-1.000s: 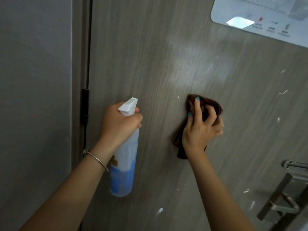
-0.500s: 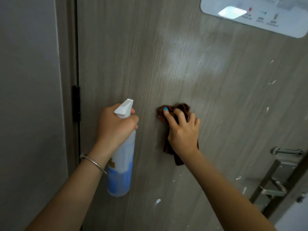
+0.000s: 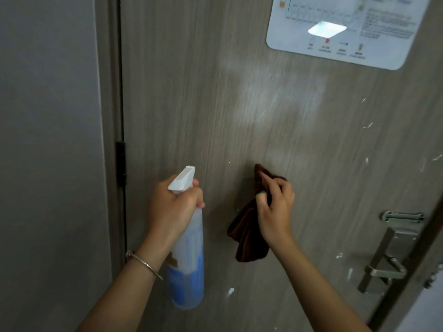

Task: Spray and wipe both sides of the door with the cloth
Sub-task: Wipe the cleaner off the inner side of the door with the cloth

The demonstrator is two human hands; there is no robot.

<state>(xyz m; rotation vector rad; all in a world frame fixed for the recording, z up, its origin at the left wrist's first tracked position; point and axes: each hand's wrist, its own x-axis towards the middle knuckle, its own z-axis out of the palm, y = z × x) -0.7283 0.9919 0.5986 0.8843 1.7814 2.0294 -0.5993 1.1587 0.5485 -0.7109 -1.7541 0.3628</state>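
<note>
Head view, crumpled brown cloth (image 3: 249, 233), woodgrain door (image 3: 191, 104)

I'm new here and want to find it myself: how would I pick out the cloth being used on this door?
Start at the grey wood-grain door with the white notice stuck near its top. Below that notice, at the door's middle, the right hand grips the cloth. It is the only dark brown, crumpled thing there, unlike the pale spray bottle beside it.

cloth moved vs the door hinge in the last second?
Yes. The brown cloth, held by the right hand, has shifted left toward the hinge and away from the door handle.
</note>
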